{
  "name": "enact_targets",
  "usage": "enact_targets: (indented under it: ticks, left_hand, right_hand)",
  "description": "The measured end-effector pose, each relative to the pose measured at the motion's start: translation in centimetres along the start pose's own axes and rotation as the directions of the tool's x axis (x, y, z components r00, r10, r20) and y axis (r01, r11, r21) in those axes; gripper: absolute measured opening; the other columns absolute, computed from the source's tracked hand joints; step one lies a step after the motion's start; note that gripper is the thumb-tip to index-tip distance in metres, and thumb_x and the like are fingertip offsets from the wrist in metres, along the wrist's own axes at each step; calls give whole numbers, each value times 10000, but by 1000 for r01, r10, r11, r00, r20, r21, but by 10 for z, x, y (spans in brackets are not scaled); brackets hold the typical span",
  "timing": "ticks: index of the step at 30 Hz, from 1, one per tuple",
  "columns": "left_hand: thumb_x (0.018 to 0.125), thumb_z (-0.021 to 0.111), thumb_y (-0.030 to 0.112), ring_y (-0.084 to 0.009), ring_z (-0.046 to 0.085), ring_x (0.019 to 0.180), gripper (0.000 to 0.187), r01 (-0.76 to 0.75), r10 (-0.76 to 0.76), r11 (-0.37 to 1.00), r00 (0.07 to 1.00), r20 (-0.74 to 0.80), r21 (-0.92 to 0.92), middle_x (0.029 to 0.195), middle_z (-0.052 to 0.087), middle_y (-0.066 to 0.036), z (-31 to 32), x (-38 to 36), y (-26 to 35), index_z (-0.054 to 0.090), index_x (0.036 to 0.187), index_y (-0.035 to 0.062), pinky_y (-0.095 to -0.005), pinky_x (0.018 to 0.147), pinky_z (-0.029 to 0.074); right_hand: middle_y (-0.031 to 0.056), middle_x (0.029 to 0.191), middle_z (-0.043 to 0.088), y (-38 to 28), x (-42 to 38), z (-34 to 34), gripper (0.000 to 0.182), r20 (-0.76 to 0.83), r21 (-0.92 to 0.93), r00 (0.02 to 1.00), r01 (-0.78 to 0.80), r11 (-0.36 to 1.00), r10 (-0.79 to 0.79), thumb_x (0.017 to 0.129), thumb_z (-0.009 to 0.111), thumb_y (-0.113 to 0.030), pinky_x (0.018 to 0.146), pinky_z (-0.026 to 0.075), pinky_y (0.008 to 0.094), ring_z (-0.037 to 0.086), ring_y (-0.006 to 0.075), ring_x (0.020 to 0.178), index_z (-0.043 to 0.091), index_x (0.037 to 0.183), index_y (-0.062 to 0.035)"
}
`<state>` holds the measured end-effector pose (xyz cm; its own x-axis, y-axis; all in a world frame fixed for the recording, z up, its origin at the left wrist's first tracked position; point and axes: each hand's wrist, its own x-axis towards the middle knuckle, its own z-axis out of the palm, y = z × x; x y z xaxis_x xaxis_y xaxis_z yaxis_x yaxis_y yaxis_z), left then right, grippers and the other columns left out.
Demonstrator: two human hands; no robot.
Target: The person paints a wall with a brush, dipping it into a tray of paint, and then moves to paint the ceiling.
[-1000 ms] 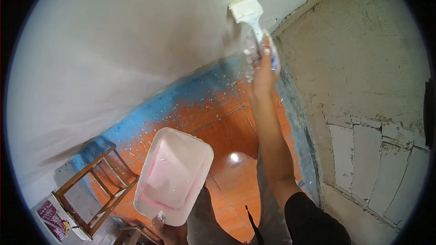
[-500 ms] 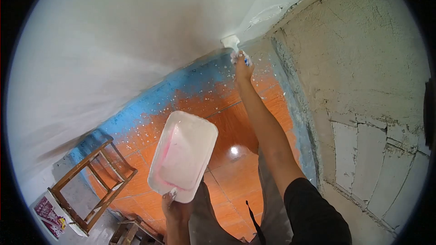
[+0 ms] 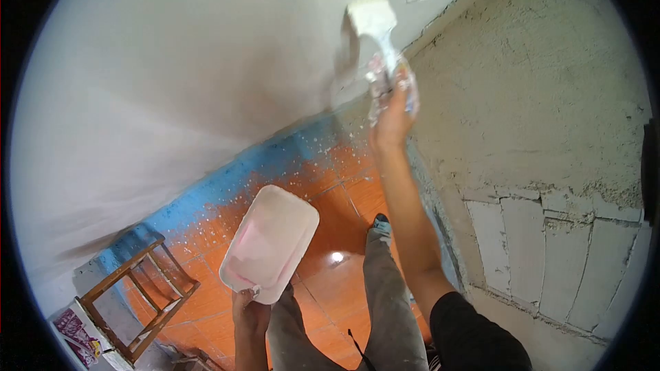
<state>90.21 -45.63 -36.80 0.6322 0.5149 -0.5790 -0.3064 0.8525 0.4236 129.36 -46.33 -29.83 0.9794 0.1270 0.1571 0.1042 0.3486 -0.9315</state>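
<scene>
A wide paintbrush (image 3: 373, 19) coated in white paint is gripped by its handle in my right hand (image 3: 395, 106), whose fingers are smeared with paint. Its bristles are at the white wall (image 3: 227, 34), near the corner with the rough wall. My left hand (image 3: 251, 309) is closed on the lower end of a white rectangular tray (image 3: 275, 233), thumb over the rim. Pinkish streaks run along the tray's inner side. The tray is held out in front of my legs, over the floor.
Orange floor tiles (image 3: 323, 288) with white drips meet a blue-painted strip (image 3: 282, 148) along the wall's base. A wooden stool-like frame (image 3: 148, 295) lies at lower left beside a purple-and-white package (image 3: 77, 333). The rough grey wall (image 3: 522, 96) with exposed blocks rises at right.
My right hand and the paintbrush have moved up the white wall, away from its base. The tray has shifted slightly left and down in view, and a foot now shows.
</scene>
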Motion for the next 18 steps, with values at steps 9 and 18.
enact_targets:
  ticks: [9,18]
  left_hand:
    - [746,767,218,-321,451,1348,841,15,-11,990,999,36,-141,1435,464,-118,12,-2,-13,357,1464,62,-508,1133,395]
    - [717,813,245,-323,471,1330,870,36,-21,987,995,93,-154,1429,479,-110,42,-15,-2,381,1456,86,-510,1112,422]
  right_hand:
    - [101,1113,659,205,22,-106,319,-171,-95,946,-294,951,275,1014,563,-205,850,523,299,654,164,951,603,1193,56]
    - [80,1024,661,-98,4,31,339,-19,-159,997,-79,984,76,1024,552,-251,844,531,306,640,145,896,593,1242,6]
